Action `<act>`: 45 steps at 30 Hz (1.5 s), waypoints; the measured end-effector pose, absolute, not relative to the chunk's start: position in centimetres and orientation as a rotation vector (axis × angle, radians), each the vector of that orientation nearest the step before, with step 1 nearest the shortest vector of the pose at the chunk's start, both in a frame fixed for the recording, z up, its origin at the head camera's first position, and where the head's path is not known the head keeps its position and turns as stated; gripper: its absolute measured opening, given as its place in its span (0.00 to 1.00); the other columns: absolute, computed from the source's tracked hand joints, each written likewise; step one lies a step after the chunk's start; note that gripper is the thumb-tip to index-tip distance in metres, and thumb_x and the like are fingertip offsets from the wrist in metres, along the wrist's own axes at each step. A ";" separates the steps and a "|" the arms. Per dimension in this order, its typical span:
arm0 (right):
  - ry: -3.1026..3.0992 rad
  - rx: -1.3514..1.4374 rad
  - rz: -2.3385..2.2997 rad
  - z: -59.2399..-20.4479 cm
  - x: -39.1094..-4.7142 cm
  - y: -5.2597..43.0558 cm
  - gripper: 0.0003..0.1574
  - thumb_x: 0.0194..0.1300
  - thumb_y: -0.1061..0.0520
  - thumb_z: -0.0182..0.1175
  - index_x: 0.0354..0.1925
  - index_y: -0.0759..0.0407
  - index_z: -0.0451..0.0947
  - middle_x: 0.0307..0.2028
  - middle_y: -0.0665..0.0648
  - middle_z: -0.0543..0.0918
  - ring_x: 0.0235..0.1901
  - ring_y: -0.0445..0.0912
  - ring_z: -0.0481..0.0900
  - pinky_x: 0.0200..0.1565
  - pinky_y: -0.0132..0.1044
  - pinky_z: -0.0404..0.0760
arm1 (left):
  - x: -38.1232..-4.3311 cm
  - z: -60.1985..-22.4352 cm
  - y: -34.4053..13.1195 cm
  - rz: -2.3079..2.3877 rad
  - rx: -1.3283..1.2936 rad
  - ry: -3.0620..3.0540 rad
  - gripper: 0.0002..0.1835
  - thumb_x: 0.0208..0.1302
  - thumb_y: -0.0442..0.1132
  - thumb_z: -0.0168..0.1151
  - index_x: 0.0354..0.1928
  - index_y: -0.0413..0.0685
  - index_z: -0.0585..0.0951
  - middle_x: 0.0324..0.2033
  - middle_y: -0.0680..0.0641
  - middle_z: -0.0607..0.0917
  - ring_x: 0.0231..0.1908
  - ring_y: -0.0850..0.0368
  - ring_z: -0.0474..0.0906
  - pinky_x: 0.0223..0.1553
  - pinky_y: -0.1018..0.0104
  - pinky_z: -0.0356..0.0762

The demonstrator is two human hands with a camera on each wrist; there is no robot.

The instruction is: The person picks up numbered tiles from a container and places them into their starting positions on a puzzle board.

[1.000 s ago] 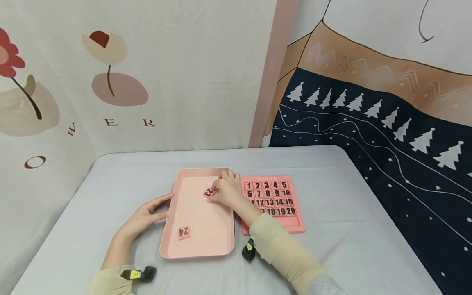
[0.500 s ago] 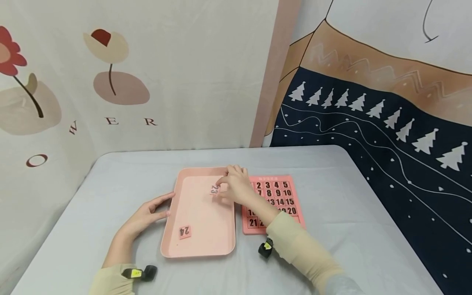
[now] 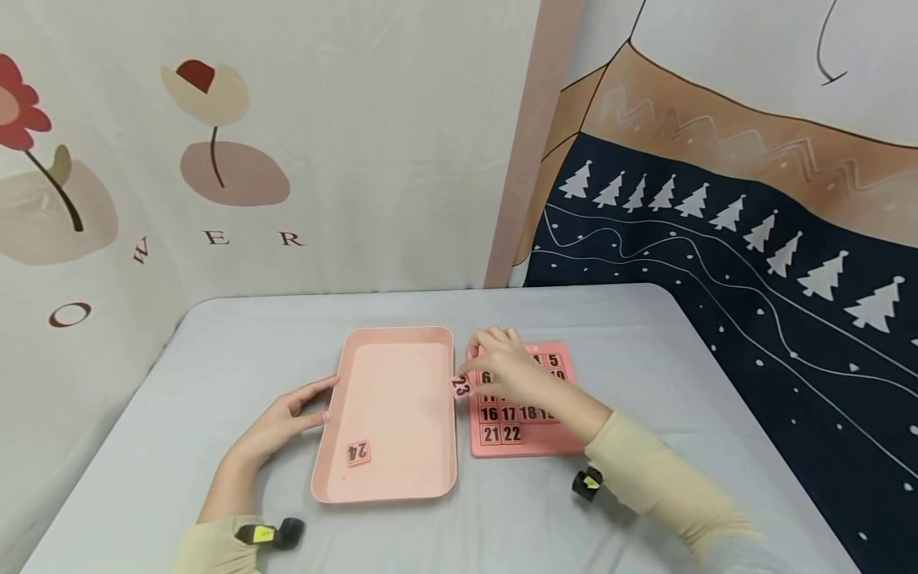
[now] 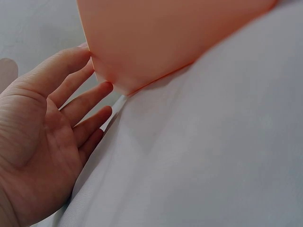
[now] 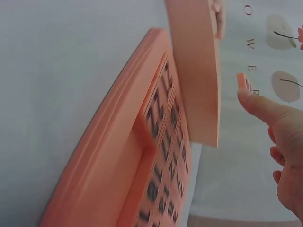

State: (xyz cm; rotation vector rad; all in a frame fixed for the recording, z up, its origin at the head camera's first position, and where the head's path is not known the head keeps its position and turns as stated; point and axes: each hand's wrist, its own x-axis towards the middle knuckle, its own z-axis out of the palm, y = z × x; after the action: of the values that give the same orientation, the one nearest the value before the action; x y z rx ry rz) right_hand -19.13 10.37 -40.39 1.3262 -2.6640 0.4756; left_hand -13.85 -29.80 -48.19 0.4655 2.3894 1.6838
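Between thumb and fingers my right hand (image 3: 505, 371) pinches a small pink number tile (image 3: 461, 387) marked 23, tilted, over the gap by the tray's right rim. In the right wrist view only the edge of that tile (image 5: 242, 81) shows at the thumb tip. Under the hand lies the pink number puzzle board (image 3: 548, 448), its bottom row showing 21 and 22 and then a bare slot; hand and forearm hide part of its numbers. My left hand (image 3: 283, 418) rests with extended fingers against the left side of the pink tray (image 3: 387, 498). Its fingertips (image 4: 107, 87) touch the tray wall.
A second tile (image 3: 358, 453), marked 24 and upside down, lies in the tray's lower left. The tray and board stand close side by side on a grey-white cloth (image 3: 681, 383). Printed fabric (image 3: 387, 159) hangs behind the table.
My right hand has taken the 23 tile out of the tray, moving right towards the board. The tile has turned upright in the fingers. My left hand stays at the tray.
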 end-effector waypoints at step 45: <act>-2.719 1.904 0.143 -41.6 -18.9 18.7 0.22 0.49 0.45 0.72 0.46 0.38 0.85 0.48 0.46 0.75 0.48 0.41 0.67 0.50 0.36 0.68 | -13.8 -48.1 -29.8 1.658 0.427 2.400 0.31 0.64 0.38 0.64 0.68 0.45 0.68 0.68 0.41 0.65 0.62 0.74 0.57 0.57 0.84 0.55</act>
State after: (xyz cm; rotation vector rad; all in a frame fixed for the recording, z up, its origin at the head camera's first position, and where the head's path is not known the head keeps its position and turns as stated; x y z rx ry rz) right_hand -18.87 18.73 -41.65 1.9042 -2.7193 0.1433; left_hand -13.80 -29.77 -48.14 0.4269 2.3998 1.6584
